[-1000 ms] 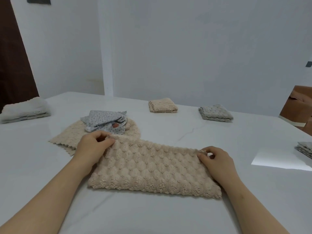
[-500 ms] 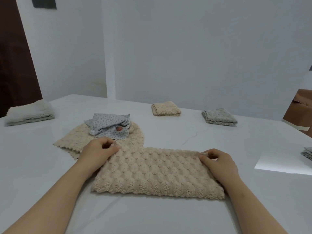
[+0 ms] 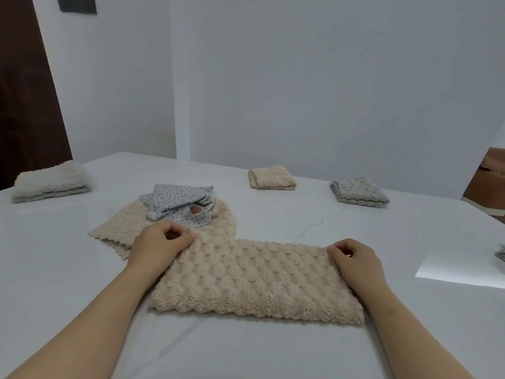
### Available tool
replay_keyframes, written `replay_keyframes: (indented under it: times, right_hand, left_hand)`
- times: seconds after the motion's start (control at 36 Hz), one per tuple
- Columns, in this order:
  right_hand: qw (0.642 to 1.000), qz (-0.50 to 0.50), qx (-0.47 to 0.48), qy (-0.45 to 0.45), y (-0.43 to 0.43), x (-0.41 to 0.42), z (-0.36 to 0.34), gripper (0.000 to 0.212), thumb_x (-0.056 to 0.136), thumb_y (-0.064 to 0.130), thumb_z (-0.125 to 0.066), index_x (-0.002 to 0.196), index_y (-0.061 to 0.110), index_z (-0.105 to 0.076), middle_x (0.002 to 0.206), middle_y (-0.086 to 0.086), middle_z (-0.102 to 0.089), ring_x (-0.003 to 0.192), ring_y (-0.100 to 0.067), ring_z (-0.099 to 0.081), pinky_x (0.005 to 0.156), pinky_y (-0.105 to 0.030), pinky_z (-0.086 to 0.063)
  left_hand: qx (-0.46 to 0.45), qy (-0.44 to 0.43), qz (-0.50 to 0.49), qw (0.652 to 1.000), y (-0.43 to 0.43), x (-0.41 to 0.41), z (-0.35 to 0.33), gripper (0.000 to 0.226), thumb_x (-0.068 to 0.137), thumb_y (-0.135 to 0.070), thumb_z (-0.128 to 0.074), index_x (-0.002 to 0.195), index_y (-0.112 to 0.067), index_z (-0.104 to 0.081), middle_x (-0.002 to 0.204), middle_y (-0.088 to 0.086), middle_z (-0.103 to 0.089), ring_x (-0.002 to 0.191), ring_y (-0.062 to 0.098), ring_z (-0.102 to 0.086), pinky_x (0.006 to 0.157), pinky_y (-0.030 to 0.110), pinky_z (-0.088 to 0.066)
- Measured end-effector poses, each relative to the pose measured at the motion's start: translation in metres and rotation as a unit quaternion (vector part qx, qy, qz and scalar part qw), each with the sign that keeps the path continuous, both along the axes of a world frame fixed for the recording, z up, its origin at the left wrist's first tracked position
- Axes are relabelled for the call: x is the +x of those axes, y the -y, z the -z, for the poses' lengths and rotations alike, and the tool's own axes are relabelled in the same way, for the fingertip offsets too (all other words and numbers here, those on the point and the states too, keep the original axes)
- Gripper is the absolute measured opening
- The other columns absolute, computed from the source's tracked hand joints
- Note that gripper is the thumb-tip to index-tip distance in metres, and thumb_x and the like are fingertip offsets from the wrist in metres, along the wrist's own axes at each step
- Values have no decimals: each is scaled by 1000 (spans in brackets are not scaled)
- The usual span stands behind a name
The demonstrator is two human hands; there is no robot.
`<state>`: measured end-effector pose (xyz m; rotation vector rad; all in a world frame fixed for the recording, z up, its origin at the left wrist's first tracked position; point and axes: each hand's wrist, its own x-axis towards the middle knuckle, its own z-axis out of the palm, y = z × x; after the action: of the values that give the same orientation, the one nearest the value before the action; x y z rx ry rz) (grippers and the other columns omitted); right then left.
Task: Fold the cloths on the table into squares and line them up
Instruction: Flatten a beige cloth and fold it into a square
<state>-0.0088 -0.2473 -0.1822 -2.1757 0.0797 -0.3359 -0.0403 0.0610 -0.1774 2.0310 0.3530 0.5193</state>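
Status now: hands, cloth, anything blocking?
Left hand, right hand pinch far corners of beige cloth. Cloth: flat rectangle, not square. Spotted grey cloth close behind left hand.

Open tabletop (image 3: 273,351) runs along the near side of the long beige cloth (image 3: 254,283). A broad band also lies between its far edge and the folded beige square (image 3: 272,177) and folded grey square (image 3: 359,192). Just behind the left hand (image 3: 158,247) a spotted grey cloth (image 3: 177,203), heaped on a spread beige cloth (image 3: 120,225), blocks the way. Leftward there is room up to the white folded towel (image 3: 49,181). Past the right hand (image 3: 355,261) there is room up to a grey cloth (image 3: 502,253) at the edge of view.
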Motion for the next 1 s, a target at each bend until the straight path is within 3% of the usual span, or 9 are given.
replay_keyframes:
  times: [0.14, 0.31, 0.36, 0.44, 0.58, 0.69, 0.81, 0.89, 1.0]
  right_hand:
    - [999, 12, -24, -25, -3, 4, -1, 15, 90, 24, -55, 76, 23, -58, 76, 11, -58, 78, -16, -54, 67, -28, -36]
    - [986, -21, 164, 34, 3, -2, -4, 16, 89, 13, -60, 73, 16, -63, 65, 1, -57, 46, -2, -48, 52, -18, -37]
    - [986, -11, 159, 56, 5, -2, -4, 15, 87, 12, -62, 73, 16, -64, 71, 0, -61, 58, -2, -53, 60, -20, -41]
    - [983, -4, 167, 69, 0, 1, -7, 12, 86, 15, -64, 75, 17, -66, 74, -5, -64, 69, -17, -55, 70, -30, -44]
    - [979, 8, 175, 102, -7, 6, -11, 16, 86, 15, -63, 72, 23, -64, 55, 4, -60, 50, -5, -51, 54, -18, -43]
    - [978, 27, 186, 90, -8, 7, -14, 12, 87, 17, -61, 76, 17, -64, 43, 7, -59, 40, -3, -47, 46, -18, -42]
    - [993, 35, 101, 59, -9, 8, -10, 11, 88, 21, -59, 80, 23, -64, 52, 8, -65, 48, -10, -52, 50, -25, -37]
    - [1000, 15, 3, -4, -10, 4, -7, 24, 91, 21, -54, 114, 24, -56, 81, 6, -67, 69, -9, -56, 60, -25, -38]
    - [994, 20, -102, -26, -14, 2, -10, 46, 91, 28, -51, 134, 23, -39, 110, -2, -60, 103, -23, -53, 83, -33, -42]
  left_hand:
    - [-8, 7, 0, 1000, 0, -2, 0, 15, 79, -26, -72, 70, -17, -64, 71, -1, -64, 64, 13, -53, 55, 25, -36]
    - [-31, 17, -13, 999, -2, 1, 0, 17, 79, -27, -71, 70, -15, -63, 68, 0, -62, 62, 14, -51, 55, 25, -36]
    - [-30, 19, -13, 999, -2, 2, 1, 18, 79, -27, -71, 70, -14, -63, 68, 1, -62, 61, 14, -51, 55, 26, -35]
    - [-28, 21, -13, 999, -2, 3, 2, 18, 79, -26, -71, 71, -13, -63, 67, 1, -61, 61, 15, -51, 55, 27, -35]
    - [-35, 26, -22, 999, -4, 5, 2, 17, 81, -26, -70, 75, -11, -65, 71, 2, -63, 64, 15, -52, 58, 26, -37]
    - [-36, 19, -11, 999, -4, 5, 1, 15, 84, -22, -66, 68, -22, -64, 75, -4, -65, 73, 16, -57, 64, 27, -41]
    - [-32, 14, -12, 999, -4, 4, 1, 18, 84, -23, -66, 67, -27, -63, 77, -9, -64, 79, 18, -58, 73, 28, -39]
    - [-6, 7, -17, 1000, -2, 4, 1, 19, 87, -24, -63, 68, -28, -61, 77, -7, -64, 79, 17, -56, 66, 28, -37]
    - [6, -26, -1, 1000, -3, 5, 0, 10, 92, -26, -54, 100, -27, -59, 90, 4, -64, 71, 20, -53, 60, 28, -35]
